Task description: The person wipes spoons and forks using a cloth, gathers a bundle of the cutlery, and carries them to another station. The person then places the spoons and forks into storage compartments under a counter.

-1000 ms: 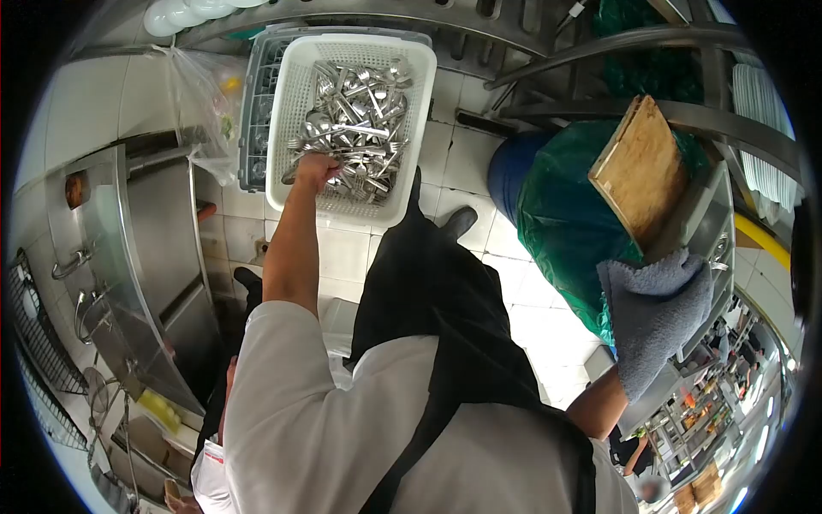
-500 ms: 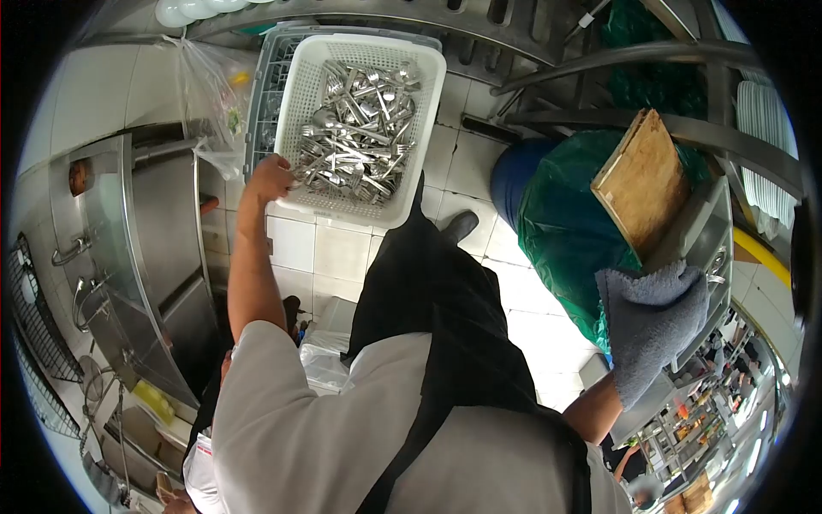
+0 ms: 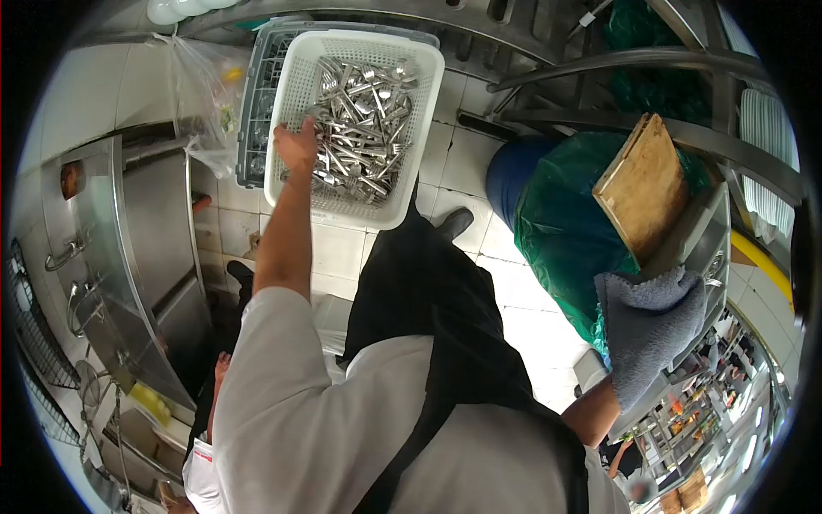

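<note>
A white perforated basket [image 3: 425, 128] holds a jumbled heap of forks and spoons [image 3: 364, 128]. Over the basket's left side is my left hand [image 3: 296, 147], its thumb and fingers apart beside the cutlery, with nothing visible between them. A thick grey cloth [image 3: 649, 321] covers my right hand, so its fingers are hidden; only the forearm shows below the cloth. Under the basket's left and top edges, a grey compartment rack [image 3: 254, 116] sticks out.
Right of the basket stand a blue bin with a green bag [image 3: 556, 223] and a wooden board [image 3: 644, 184]. Metal rails [image 3: 634, 60] cross the top right. At left are a steel unit [image 3: 158, 231] and a clear plastic bag [image 3: 201, 94]. Another person's sleeve [image 3: 201, 480] shows at lower left.
From in among the cutlery, my left hand went out to the basket's left edge, closed on something small. Now it is back over the basket's left side with fingers apart.
</note>
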The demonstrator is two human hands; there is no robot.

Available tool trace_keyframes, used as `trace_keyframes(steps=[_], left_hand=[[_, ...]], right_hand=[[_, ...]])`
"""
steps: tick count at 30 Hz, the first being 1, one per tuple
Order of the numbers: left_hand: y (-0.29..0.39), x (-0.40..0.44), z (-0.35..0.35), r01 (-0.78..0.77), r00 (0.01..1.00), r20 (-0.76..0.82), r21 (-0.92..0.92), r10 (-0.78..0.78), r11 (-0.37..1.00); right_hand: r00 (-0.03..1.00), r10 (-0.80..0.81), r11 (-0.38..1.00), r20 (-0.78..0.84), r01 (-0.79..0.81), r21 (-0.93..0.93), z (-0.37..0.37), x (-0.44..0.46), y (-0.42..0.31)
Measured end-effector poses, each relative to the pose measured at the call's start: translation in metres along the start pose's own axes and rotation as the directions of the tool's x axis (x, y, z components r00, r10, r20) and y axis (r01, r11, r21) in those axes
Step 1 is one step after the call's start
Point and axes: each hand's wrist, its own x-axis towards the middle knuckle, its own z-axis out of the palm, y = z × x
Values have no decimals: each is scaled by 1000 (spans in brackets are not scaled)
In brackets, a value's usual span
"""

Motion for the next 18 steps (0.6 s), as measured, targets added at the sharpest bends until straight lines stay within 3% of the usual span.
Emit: trace_keyframes(steps=[3,6,9,10,14,18], left_hand=[[-6,-29,6,80,995,49,119,-86,990],[-19,-39,28,125,844,482,251,-236,960],[-17,-33,52,53,921,340,373,-190,926],[7,-32,47,140,915,285,444,-287,885],[33,-21,50,268,856,278,483,-436,833],[38,-16,48,250,841,341,444,-420,861]], right_hand=[[1000,4,1000,2,-4,4,0,1,0],[1000,4,1000,3,-4,3,2,3,0],[1000,5,1000,10,-5,-5,3,3,-1],[1000,5,1000,11,-5,-6,4,4,-2],[1000,3,1000,10,-3,-12,6,5,-3],[1000,1,1000,9,-1,-14,6,5,-4]])
